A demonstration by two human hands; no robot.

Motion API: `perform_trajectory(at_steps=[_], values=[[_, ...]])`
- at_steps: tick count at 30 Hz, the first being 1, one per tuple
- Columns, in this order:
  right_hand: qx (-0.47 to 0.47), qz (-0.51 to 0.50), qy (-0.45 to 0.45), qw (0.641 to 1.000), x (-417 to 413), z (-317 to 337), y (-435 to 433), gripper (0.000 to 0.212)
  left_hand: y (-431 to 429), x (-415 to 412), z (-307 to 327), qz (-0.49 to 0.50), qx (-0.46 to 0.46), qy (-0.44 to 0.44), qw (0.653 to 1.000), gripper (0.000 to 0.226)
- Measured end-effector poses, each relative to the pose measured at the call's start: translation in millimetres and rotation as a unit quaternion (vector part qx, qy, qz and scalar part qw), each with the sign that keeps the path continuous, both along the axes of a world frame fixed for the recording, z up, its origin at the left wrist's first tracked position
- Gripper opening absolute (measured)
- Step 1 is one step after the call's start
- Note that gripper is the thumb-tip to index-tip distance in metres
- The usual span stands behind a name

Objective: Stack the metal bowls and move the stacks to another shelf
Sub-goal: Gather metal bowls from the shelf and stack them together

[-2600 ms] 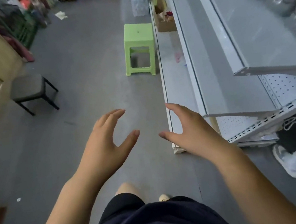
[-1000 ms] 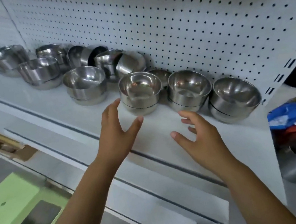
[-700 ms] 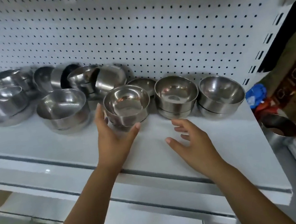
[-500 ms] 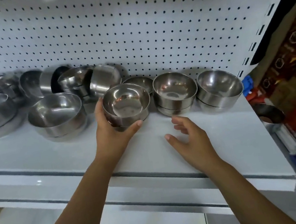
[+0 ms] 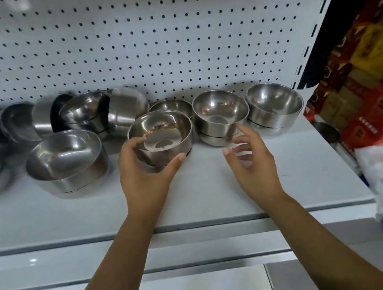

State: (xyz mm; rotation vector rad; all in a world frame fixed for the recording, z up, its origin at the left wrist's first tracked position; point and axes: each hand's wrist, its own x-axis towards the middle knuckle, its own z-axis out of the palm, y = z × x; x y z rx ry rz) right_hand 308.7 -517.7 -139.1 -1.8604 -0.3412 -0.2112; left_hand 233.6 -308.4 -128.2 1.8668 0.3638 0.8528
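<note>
A white perforated metal back panel (image 5: 145,40) is rising behind a pale grey shelf board (image 5: 47,221); red-and-yellow printed cartons (image 5: 377,97) are standing stacked at the right.

shelf (image 5: 72,219): bowls (image 5: 85,109) are kept on it, before the peg wall (image 5: 145,40) | middle stack (image 5: 162,136): set between the big stack (image 5: 66,161) at left and the next stack (image 5: 221,115) at right | boxes (image 5: 376,92): piled right of the shelf

1 head view — close, looking down at shelf (image 5: 71,212).
</note>
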Motion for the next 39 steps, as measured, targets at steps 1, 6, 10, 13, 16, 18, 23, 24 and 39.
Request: perform_trajectory(at_steps=[1,6,10,13,16,18,23,24,39], values=[[0.01,-0.002,0.001,1.0,-1,1,0,0.052,0,-3,1,0.0,-0.009,-0.011,1.0,0.074],[0.079,-0.034,0.014,0.996,-6,10,-4,0.037,-8,-23,7,-0.029,0.023,-0.086,0.996,0.068],[0.111,-0.065,0.027,0.991,-6,12,-7,0.031,-17,-41,2,-0.088,0.04,-0.072,0.993,0.077],[0.106,-0.069,0.027,0.992,-4,13,-14,0.03,-23,-49,-4,-0.146,0.073,-0.049,0.985,0.082],[0.063,-0.057,0.027,0.996,2,17,-24,0.033,-26,-50,-9,-0.189,0.113,-0.023,0.975,0.083],[0.02,-0.035,0.033,0.999,10,23,-29,0.04,-28,-48,-10,-0.203,0.133,0.007,0.97,0.083],[-0.047,0.018,0.037,0.998,34,35,-23,0.05,-35,-45,-10,-0.214,0.122,0.068,0.967,0.083],[-0.054,0.021,0.039,0.998,37,36,-20,0.05,-36,-46,-11,-0.214,0.115,0.076,0.967,0.083],[-0.082,-0.02,-0.064,0.994,58,35,-3,0.025,-40,-49,0,-0.2,0.099,0.142,0.964,0.113]])
